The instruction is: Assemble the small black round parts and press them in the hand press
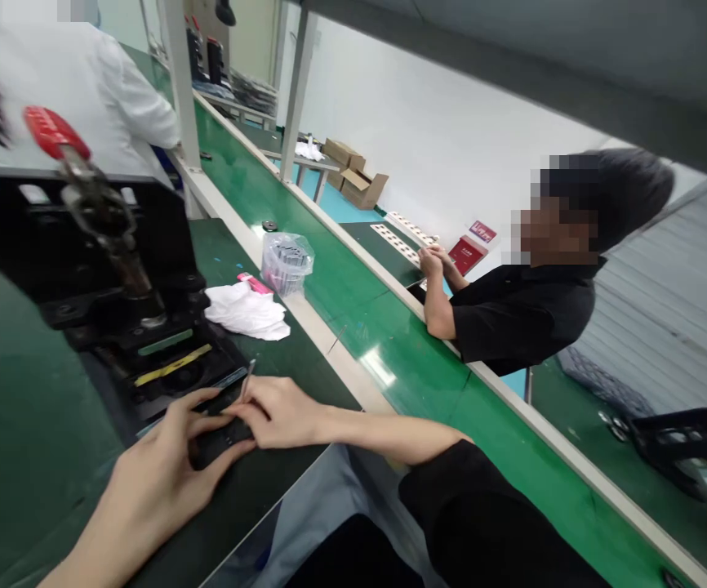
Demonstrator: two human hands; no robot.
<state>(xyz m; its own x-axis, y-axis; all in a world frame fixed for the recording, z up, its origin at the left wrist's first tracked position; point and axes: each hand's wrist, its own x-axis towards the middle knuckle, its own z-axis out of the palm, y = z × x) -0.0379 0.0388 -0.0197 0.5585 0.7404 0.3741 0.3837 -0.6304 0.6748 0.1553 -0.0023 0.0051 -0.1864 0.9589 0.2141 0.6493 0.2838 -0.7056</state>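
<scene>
At the front edge of the dark green bench, my left hand (161, 461) is closed on a small flat black part (215, 447), thumb on the near side and fingers on the far side. My right hand (283, 411) pinches a thin metal tool (249, 377), perhaps tweezers, whose end sticks up above the fingers. Its fingertips touch the far right side of the black part, hiding the tool's lower end. Just beyond both hands stands a black clamp fixture (126, 269) with a red handle (56, 132), bearing a yellow strip (173, 365) and a green strip (166, 342).
A white cloth (249, 312), a pink item (255, 283) and a clear plastic cup (286, 265) of thin dark pieces lie beyond the fixture. A green conveyor belt (353, 302) runs diagonally past the bench. One person (513, 318) sits across it; another in white (72, 98) is at left.
</scene>
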